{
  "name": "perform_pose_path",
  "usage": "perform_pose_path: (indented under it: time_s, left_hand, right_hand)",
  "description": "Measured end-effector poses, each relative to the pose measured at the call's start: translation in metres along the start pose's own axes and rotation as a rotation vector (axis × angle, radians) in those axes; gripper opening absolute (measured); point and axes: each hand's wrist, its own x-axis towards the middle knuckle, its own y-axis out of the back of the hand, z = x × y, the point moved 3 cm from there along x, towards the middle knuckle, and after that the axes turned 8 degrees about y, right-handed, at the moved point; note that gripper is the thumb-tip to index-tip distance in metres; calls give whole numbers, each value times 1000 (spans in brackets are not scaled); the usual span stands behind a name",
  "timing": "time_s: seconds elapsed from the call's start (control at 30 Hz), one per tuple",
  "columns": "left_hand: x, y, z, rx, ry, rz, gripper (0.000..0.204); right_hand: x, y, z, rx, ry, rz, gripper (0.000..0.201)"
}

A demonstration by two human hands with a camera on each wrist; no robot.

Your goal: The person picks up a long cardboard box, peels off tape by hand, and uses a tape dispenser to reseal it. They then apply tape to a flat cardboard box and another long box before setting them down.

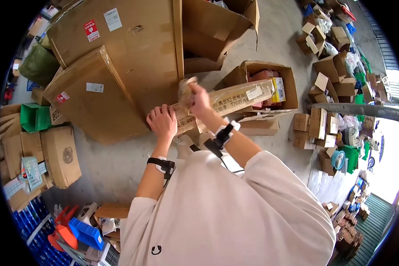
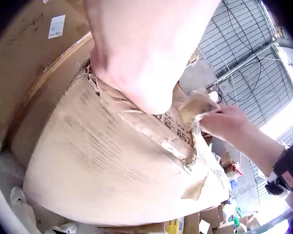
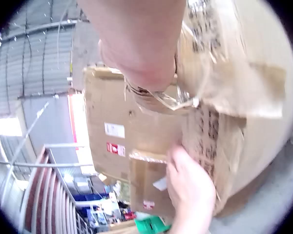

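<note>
A long, worn cardboard box (image 1: 241, 97) with dark printed characters stands in front of the person, its narrow top face upward. The left hand (image 1: 163, 122) grips the near-left end of this top, fingers bent over its edge; in the right wrist view the left hand (image 3: 193, 187) lies against the printed side. Just right of it, the right hand (image 1: 200, 101) holds tan packing tape (image 1: 185, 92) above the box. In the right wrist view, a shiny tape strip (image 3: 263, 90) lies across the box, and ragged cardboard edges (image 2: 151, 131) show in the left wrist view.
Large flat cartons (image 1: 142, 53) lean at the front left. An open carton (image 1: 288, 82) with red and yellow packages stands beyond the box. Stacked cartons (image 1: 317, 124) line the right; a blue crate (image 1: 86, 232) and a green bin (image 1: 34, 117) are at the left.
</note>
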Motion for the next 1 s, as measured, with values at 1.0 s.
perform_pose_path:
  time_s: [1.0]
  left_hand:
    - [1, 10, 19, 221, 28, -80, 31]
  right_hand:
    - [22, 137, -105, -223, -346, -533, 34]
